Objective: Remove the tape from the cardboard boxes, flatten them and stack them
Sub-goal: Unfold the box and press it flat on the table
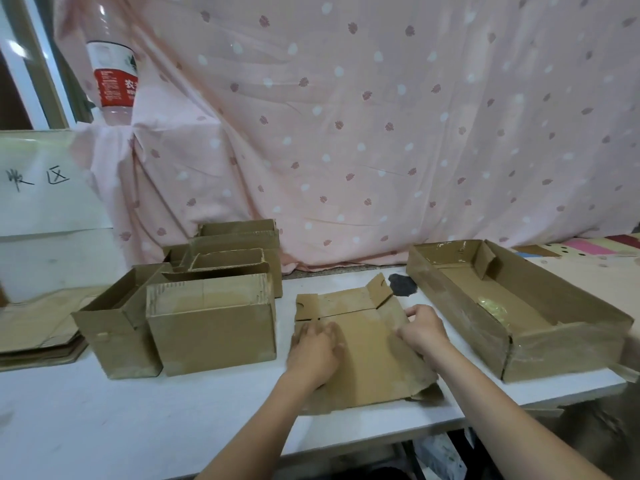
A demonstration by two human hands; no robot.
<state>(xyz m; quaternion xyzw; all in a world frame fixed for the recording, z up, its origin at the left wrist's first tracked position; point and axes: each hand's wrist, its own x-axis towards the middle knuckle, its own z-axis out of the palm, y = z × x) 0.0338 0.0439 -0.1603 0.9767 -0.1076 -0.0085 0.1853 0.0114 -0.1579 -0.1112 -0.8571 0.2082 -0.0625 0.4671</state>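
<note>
- Left hand (313, 355) spread, pressing flattened box (367, 355); right hand (424, 329) gripping its 3 o'clock edge.
- Worn brown sheet, far flaps raised, lying under both.

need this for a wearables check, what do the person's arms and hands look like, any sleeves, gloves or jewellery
Both forearms are bare from where they enter the bottom of the view: no sleeve shows on either. The left hand and the right hand wear no gloves. No watch, bracelet or strap shows at either wrist, and no ring can be made out, though the fingers are a little blurred. No cables or markings are visible.
</note>
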